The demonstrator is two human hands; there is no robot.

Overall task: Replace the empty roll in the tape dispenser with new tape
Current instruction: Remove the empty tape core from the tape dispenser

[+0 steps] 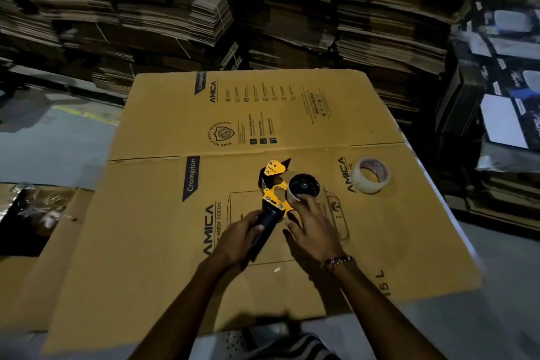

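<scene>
Tape dispenser (pixel 273 196) lies on a flattened carton (pixel 175 184), nearest the person. Left hand (pixel 236 240) grips the dark handle, fingers wrapped round it. Right hand (pixel 309 228) reaches to the empty roll (pixel 305 187) on the hub, fingertips touching its near rim — whether they pinch it cannot be told. To pull the core well, hold the handle firmly against the carton and draw the roll straight off the hub, not at an angle. New tape (pixel 369 175) stands beyond on the right, well apart from the dispenser. Carton print reads "Crompton", "AMICA", "water heaters" — farther up, "NANO POLY BOND TECHNOLOGY". Stacked cardboard (pixel 263 9) fills the background.
</scene>
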